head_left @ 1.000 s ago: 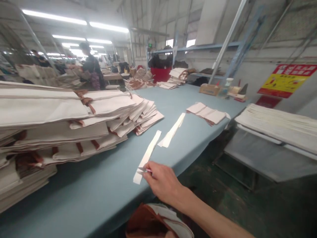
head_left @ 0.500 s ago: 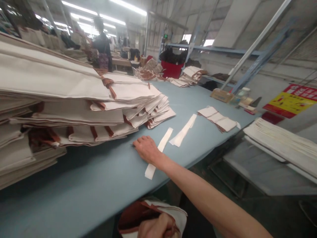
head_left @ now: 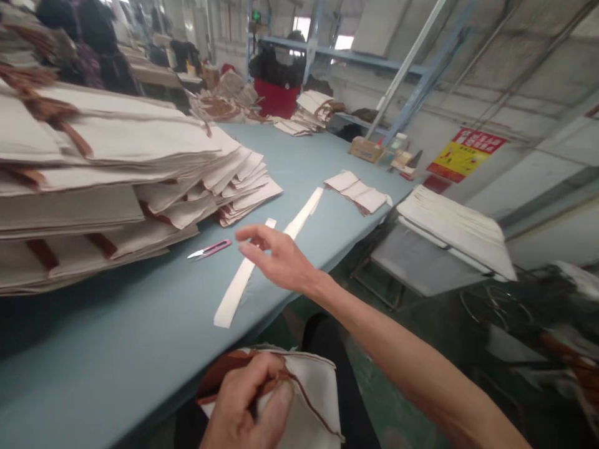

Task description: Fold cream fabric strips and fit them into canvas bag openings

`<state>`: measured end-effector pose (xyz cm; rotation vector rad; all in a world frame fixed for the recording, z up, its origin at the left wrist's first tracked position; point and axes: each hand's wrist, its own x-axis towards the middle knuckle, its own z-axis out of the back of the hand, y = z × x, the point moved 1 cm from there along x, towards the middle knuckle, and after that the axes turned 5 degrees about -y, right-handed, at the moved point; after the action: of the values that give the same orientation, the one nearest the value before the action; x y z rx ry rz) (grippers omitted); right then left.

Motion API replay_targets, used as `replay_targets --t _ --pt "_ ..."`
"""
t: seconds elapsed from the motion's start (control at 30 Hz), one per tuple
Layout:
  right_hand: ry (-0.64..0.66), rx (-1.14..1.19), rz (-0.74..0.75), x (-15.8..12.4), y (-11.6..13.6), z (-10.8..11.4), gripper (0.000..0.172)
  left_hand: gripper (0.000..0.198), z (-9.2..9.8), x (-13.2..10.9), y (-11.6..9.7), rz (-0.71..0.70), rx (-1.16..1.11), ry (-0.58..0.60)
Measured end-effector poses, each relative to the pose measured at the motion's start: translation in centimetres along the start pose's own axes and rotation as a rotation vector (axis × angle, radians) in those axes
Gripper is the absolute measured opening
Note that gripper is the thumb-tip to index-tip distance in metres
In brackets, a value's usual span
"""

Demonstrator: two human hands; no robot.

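Note:
My left hand (head_left: pixel 248 399) is closed on a white fabric piece with brown edging (head_left: pixel 311 386), low in front of my lap. Thumb and fingers pinch the brown seam. Over the table's near edge, my right hand (head_left: pixel 276 255) is open, its fingers apart and nothing between them. Pink-handled thread snips (head_left: pixel 210 248) lie on the blue table just left of its fingertips, blades pointing left. Under and beside that hand lie a white strip (head_left: pixel 238 287) and a second white strip (head_left: pixel 304 212).
A tall stack of white fabric pieces with brown trim (head_left: pixel 154 174) fills the table's left side. A small folded bundle (head_left: pixel 358 190) lies farther right. Beyond the blue table (head_left: pixel 154 349), a grey stand carries white sheets (head_left: pixel 453 227). A person (head_left: pixel 98 50) stands at the back left.
My right hand has let go of the thread snips, which now lie on the table, and its fingers have opened. The left hand and fabric piece show more fully. The view has turned right.

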<state>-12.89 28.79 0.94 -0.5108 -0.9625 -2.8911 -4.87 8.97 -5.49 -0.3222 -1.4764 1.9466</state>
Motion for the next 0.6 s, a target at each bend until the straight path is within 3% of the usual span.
replay_targets --t 0.07,0.13,0.27,0.43,0.6 --pt "0.014 0.109 -0.031 -4.9 0.2 2.1 0.024 0.03 0.2 0.9 -0.4 0.06 -0.025 0.032" --pt "-0.027 0.371 -0.097 -9.9 0.4 3.7 0.023 0.03 0.1 1.5 -0.9 0.073 -0.036 0.09" --pt "-0.153 0.457 -0.176 -17.0 0.6 5.4 0.025 0.035 -1.2 2.4 -2.6 0.08 -0.121 0.184" --pt "-0.296 0.447 -0.27 -20.9 1.7 7.1 0.015 0.045 -3.7 3.9 -5.2 0.021 -0.209 0.315" --pt "-0.375 0.586 -0.375 -22.7 2.5 8.5 0.005 0.034 -4.9 5.0 -6.9 -0.037 -0.179 0.453"
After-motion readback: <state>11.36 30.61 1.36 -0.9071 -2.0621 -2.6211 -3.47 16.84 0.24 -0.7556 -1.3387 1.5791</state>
